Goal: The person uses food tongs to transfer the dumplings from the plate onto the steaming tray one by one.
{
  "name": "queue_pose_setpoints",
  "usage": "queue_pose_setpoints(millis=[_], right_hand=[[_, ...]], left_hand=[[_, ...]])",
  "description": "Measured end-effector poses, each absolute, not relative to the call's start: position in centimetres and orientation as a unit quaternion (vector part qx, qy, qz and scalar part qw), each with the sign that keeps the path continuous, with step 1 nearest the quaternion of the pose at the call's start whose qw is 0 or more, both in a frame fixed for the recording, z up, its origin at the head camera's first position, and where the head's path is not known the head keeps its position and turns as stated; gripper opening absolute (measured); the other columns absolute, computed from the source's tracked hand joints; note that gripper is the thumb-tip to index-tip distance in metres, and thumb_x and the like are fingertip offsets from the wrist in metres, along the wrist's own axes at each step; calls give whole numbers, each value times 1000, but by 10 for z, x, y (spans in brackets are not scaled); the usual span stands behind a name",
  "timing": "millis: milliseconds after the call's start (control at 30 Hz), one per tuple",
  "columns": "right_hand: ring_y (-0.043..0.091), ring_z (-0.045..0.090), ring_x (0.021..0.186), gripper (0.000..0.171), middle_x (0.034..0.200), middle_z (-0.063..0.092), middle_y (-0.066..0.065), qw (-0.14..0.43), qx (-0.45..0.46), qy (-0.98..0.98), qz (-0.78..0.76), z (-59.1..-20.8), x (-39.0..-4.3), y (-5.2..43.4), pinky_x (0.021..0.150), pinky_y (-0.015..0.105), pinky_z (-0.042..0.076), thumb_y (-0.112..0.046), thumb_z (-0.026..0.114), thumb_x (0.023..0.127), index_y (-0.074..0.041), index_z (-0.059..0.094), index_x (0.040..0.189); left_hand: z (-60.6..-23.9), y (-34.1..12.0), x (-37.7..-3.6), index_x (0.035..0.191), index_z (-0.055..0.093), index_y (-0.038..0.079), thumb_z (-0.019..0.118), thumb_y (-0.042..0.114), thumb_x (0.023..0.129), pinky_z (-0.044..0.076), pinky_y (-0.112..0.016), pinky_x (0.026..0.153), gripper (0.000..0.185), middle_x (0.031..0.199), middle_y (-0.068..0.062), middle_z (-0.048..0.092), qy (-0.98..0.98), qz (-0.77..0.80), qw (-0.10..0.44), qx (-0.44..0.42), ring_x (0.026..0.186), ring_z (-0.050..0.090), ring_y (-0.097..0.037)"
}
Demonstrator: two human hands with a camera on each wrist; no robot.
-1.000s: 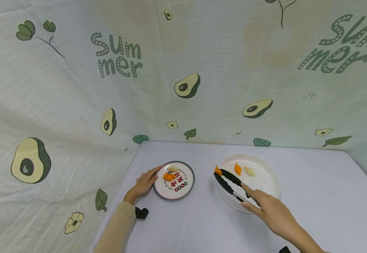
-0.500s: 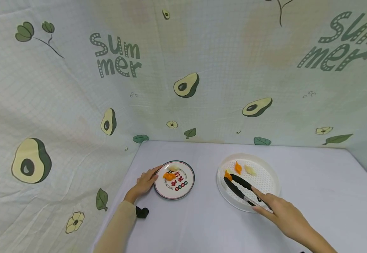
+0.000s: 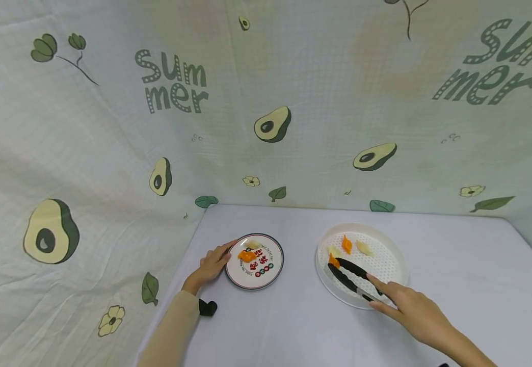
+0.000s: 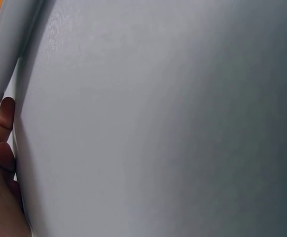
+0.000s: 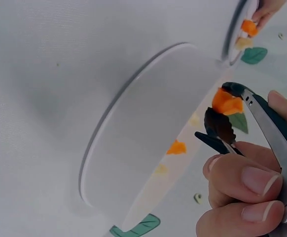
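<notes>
My left hand (image 3: 212,265) holds the left rim of a small white plate (image 3: 243,278) with red lettering and a dark edge. An orange dumpling-like piece (image 3: 247,256) and a pale one (image 3: 253,244) lie on that plate. In my right hand (image 3: 415,310) are black-tipped metal tongs (image 3: 345,279), gripped by thumb and fingers. Their tips pinch another orange piece (image 5: 227,102) over the left part of a white round perforated tray (image 3: 387,265). On the tray lie an orange piece (image 3: 347,244) and two pale ones, one at the right (image 3: 364,248), one partly hidden behind the pinched piece (image 3: 335,251).
Both dishes stand on a white-covered table (image 3: 289,326), the plate left of the tray. A cloth with avocado prints (image 3: 272,124) hangs behind and along the left side. A black strap piece (image 3: 208,308) shows by my left wrist.
My right hand has carried the tongs and the pinched orange piece rightward and down, from the tray's left rim to over the tray. My left hand and the plate stay in place.
</notes>
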State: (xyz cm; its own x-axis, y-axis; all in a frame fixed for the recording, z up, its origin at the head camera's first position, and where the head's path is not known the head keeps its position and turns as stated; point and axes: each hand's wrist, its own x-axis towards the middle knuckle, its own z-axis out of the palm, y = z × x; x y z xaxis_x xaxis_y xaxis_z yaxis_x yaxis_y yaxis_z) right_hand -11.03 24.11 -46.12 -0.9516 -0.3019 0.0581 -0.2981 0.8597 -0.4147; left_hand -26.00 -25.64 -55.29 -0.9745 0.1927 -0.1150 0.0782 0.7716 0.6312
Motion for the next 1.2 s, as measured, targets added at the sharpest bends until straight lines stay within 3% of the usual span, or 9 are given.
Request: queue_pose_setpoints(millis=[700, 1200], right_hand=[[41, 63, 107, 67, 123, 66, 19, 84, -146, 962, -216, -464, -123, 247, 70, 55, 52, -53, 65, 90, -10, 58, 141], [42, 62, 107, 68, 122, 65, 22, 116, -130, 961, -214, -465, -129, 244, 72, 57, 51, -51, 66, 90, -8, 56, 142]], left_hand=[[-551, -256, -258, 152, 42, 29, 46, 33, 107, 22, -56, 93, 46, 145, -12, 48, 937, 330, 86, 74, 113, 40, -33], [-552, -256, -258, 152, 42, 35, 47, 35, 106, 21, -55, 94, 46, 151, -8, 44, 933, 343, 89, 70, 113, 39, -29]])
